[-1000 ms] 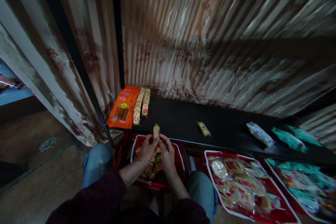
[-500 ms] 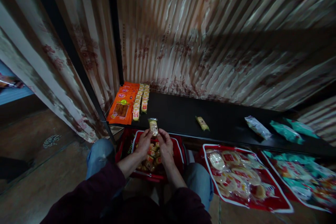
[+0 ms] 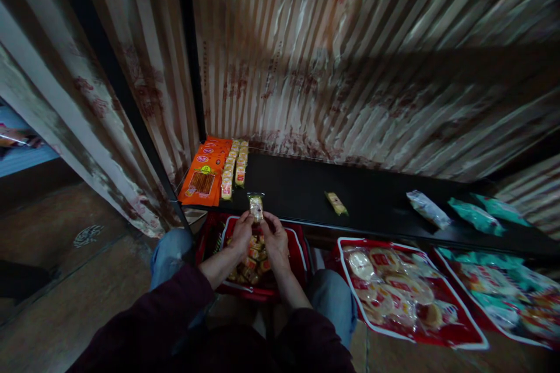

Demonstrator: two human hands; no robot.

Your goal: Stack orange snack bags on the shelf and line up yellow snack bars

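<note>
Between the fingers of my left hand and my right hand is a small wrapped snack in clear and yellow-green packaging. Both hands pinch its lower end, and it stands roughly upright at the front edge of the black shelf. Below them, a red basket holds many similar small packs, partly hidden by my hands. To the left on the shelf lie two rows of yellow snack packs, beside orange snack bags.
A single yellow pack lies mid-shelf. Farther right are a white-purple pack and teal packs. Red baskets of round packaged snacks and teal bags stand at the right. A patterned curtain hangs behind the shelf.
Both hands have lifted the held pack very slightly and still grip its lower end. The things on the shelf and in the baskets stay as they were.
</note>
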